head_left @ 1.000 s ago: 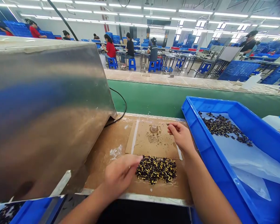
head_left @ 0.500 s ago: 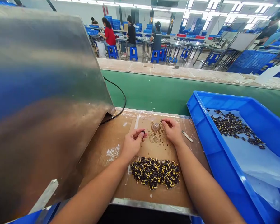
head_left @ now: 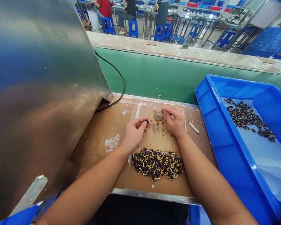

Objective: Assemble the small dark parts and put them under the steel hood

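My left hand [head_left: 136, 130] is closed, thumb and fingers pinching a small round black piece [head_left: 147, 122] above the cardboard. Closed in a pinch too, my right hand [head_left: 175, 122] has its fingertips at the rim of a small clear cup [head_left: 159, 116]. A tiny dark thing shows at those fingertips, too small to name. Wet-looking brown stains surround the cup, and a striped patch [head_left: 157, 128] lies just in front of it. Nearer to me, between my forearms, spreads a pile of small black-and-yellow parts [head_left: 158, 164].
A white-handled knife [head_left: 193, 126] lies right of my right hand. Beyond it stands a blue crate [head_left: 224, 131] with paper and more black-and-yellow parts [head_left: 248, 117]. A large metal housing [head_left: 44, 93] and black cable [head_left: 121, 78] border the left. People sit at far tables.
The camera has tipped downward, so the far room shows less. My right fingertips have come slightly closer to the clear cup. My left hand keeps its pinch on the black piece.
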The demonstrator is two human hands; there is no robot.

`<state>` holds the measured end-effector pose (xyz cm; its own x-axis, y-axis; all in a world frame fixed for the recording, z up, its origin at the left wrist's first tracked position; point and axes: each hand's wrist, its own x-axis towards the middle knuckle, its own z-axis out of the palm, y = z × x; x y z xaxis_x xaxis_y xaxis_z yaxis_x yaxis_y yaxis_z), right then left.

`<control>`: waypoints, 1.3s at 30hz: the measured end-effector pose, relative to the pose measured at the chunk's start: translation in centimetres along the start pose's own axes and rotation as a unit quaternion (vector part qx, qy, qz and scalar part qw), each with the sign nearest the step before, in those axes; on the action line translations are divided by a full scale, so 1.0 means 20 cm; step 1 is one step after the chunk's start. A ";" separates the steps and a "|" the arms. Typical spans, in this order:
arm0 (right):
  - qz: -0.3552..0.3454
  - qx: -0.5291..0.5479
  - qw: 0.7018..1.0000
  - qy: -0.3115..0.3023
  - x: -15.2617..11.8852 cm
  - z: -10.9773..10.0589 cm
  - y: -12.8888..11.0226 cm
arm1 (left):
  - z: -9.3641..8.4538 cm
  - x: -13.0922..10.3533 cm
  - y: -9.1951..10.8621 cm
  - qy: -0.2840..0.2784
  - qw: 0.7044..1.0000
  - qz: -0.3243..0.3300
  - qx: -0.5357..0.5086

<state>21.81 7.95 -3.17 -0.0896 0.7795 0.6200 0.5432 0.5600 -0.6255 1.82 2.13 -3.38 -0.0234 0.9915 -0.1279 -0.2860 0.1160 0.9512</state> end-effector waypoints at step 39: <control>-0.095 -0.140 0.976 0.133 0.00 -0.12 -0.29 | -0.01 -0.03 0.05 -0.018 0.999 0.016 -0.046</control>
<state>20.62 4.07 1.55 -0.0118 0.5472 0.8369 0.7488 0.5596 -0.3552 1.36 1.59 -2.47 -0.0006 0.9963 -0.0865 -0.3727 0.0800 0.9245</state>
